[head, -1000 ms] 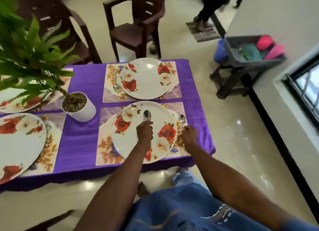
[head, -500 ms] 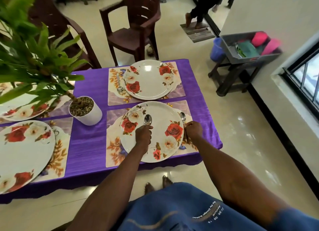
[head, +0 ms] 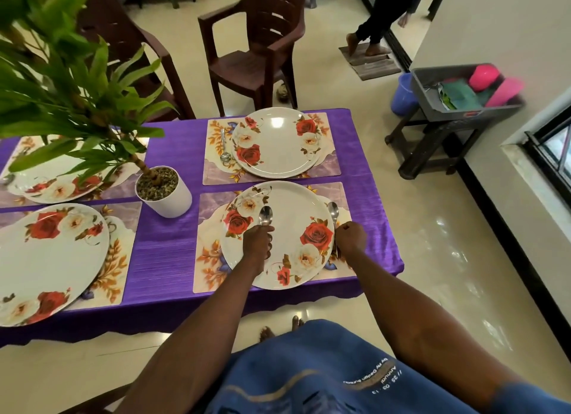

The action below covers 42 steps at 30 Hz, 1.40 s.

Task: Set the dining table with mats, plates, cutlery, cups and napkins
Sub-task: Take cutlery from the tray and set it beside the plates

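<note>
A floral plate (head: 284, 216) lies on a placemat (head: 210, 253) at the near right of the purple table (head: 163, 237). My left hand (head: 258, 242) grips a metal spoon (head: 265, 215) above the plate, bowl pointing away from me. My right hand (head: 350, 237) holds the handle of a second spoon (head: 333, 211) that lies on the mat just right of the plate. Beyond it, another plate (head: 278, 141) sits on its mat with a spoon (head: 224, 149) at its left. Two more plates (head: 40, 259) sit on mats at the left.
A white pot (head: 168, 197) with a leafy plant stands mid-table. A brown chair (head: 256, 42) stands behind the table. At the right, a grey tub (head: 445, 83) on a dark stand holds pink cups (head: 483, 76) and green cloths. A person's legs (head: 370, 27) show at the back.
The view has shifted slightly. My right hand has lowered its spoon onto the mat beside the plate; my left hand still holds its spoon over the plate.
</note>
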### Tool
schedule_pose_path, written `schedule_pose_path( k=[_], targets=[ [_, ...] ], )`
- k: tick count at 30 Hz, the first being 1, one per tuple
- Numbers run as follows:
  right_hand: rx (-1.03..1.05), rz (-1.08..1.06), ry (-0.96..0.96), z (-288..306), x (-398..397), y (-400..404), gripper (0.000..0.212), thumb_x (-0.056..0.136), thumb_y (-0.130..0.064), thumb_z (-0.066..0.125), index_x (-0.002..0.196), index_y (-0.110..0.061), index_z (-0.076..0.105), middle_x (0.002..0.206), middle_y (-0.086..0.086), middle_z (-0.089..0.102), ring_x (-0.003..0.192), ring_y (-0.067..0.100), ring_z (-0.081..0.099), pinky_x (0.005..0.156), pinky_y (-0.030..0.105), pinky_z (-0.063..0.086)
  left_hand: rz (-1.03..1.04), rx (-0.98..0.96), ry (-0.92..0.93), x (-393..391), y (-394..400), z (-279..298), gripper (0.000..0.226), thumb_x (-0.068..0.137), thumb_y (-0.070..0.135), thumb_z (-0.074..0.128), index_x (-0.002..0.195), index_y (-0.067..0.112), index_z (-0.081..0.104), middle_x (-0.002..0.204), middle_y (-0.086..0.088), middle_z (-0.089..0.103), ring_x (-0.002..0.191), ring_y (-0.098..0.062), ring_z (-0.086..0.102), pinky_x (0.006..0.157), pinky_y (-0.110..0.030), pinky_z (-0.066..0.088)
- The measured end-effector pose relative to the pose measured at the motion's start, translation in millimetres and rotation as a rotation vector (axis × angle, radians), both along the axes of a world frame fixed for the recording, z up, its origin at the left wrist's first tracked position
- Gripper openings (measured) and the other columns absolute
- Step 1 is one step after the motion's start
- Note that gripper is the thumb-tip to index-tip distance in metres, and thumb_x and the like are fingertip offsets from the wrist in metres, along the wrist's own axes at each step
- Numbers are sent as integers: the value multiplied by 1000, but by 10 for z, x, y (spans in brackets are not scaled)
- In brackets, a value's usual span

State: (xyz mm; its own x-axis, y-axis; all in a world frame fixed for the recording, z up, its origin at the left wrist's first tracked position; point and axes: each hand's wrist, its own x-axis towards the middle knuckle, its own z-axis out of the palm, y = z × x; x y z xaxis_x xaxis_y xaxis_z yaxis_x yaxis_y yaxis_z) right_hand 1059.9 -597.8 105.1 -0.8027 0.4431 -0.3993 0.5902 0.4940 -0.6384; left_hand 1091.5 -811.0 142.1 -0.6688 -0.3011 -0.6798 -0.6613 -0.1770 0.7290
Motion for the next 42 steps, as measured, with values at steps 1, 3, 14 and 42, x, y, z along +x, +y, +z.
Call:
schedule_pose_path(
  k=[1, 3, 14, 42],
  targets=[
    [-3, 13, 1, -6, 3, 1, 18, 90, -5, 52, 78, -4, 65, 70, 10, 63, 63, 22, 59, 49, 23, 39, -2, -5, -2, 4, -2, -6, 13, 90, 13, 55, 78, 15, 59, 58, 0, 45, 42, -9, 35, 43, -21, 26],
    [-5, 21, -7, -11, 15, -1, 18, 91, -4, 51, 77, -4, 63, 70, 10, 63, 63, 21, 59, 50, 23, 40, -5, -11, -5, -2, 3, -5, 13, 91, 13, 54, 79, 16, 60, 59, 0, 46, 45, -10, 36, 44, -22, 27],
    [-31, 3, -20, 65, -33, 66, 13, 94, -3, 49, 88, -5, 60, 76, 5, 58, 63, 12, 49, 48, 23, 34, -34, -7, 12, -77, 103, 1, 12, 89, 14, 57, 76, 14, 59, 58, 0, 45, 43, -10, 35, 43, -22, 25],
    [-389, 577, -81, 87, 488, -4215, 34, 97, -21, 49, 68, -15, 65, 69, 9, 66, 62, 19, 58, 63, 32, 48, 76, -113, 171, 287, -3470, -18, 21, 82, 9, 71, 63, 11, 65, 46, 4, 58, 38, -2, 46, 44, -20, 35]
  ],
)
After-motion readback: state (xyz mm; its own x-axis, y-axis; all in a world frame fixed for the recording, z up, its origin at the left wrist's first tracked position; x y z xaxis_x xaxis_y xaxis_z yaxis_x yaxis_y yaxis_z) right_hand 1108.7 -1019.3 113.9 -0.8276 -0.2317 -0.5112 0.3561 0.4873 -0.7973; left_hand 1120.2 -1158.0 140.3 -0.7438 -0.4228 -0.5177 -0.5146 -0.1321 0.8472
